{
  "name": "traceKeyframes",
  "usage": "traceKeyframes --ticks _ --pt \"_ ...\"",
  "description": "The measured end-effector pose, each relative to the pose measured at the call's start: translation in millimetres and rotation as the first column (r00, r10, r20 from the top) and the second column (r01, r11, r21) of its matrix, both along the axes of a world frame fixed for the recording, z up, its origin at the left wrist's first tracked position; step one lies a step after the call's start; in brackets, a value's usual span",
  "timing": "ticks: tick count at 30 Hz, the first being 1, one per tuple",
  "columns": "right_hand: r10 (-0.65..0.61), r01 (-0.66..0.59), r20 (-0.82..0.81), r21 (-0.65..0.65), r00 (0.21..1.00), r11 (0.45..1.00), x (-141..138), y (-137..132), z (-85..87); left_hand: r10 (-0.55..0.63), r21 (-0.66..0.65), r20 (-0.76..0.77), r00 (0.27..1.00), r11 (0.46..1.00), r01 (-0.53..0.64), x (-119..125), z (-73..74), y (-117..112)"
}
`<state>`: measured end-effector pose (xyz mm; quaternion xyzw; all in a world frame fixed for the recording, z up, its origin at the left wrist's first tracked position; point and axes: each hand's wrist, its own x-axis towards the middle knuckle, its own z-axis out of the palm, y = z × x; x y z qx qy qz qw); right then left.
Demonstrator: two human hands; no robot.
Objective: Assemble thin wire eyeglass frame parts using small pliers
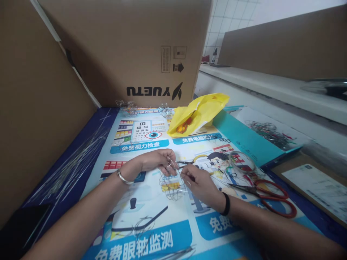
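Wire loops (173,193), one loose cluster, sit mid-scene between two hands.
Left hand (164,162) pinches strands at the cluster's far side; right hand (200,181) grips wire between thumb and finger, though the strands are too fine to count. One yellow-handled tool (201,156) lies just beyond, one pair of red-handled scissors (255,188) to the right, one yellow wrapper (202,113) farther off. One wire heap (271,133) fills part of the teal folder (235,135), far right; one spread of straight wires (73,162) lies left. All this rests on a printed poster (191,211) and a blue tabletop (104,124), with cardboard (121,47) standing left and far, a pale ledge (271,86) and tiled wall (230,14) far right.
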<state>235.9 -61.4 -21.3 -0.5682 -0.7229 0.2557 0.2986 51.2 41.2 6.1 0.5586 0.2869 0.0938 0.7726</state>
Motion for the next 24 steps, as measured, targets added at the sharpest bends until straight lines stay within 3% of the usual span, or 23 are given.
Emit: traceKeyframes --ticks 7,18,24 --pt "-0.012 0.012 0.005 -0.010 1.000 1.000 -0.8 -0.7 1.1 -0.032 -0.157 0.110 0.993 0.986 0.049 -1.8 -3.1 0.9" --pt "-0.006 0.007 -0.021 0.027 1.000 1.000 0.0 0.8 -1.2 -0.045 -0.125 0.184 0.982 0.990 0.069 2.3 -11.2 -0.9" --pt "-0.006 0.006 -0.022 0.014 1.000 1.000 -0.2 1.6 -2.9 -0.014 -0.124 0.172 0.985 0.992 0.036 5.0 -7.1 -1.4"
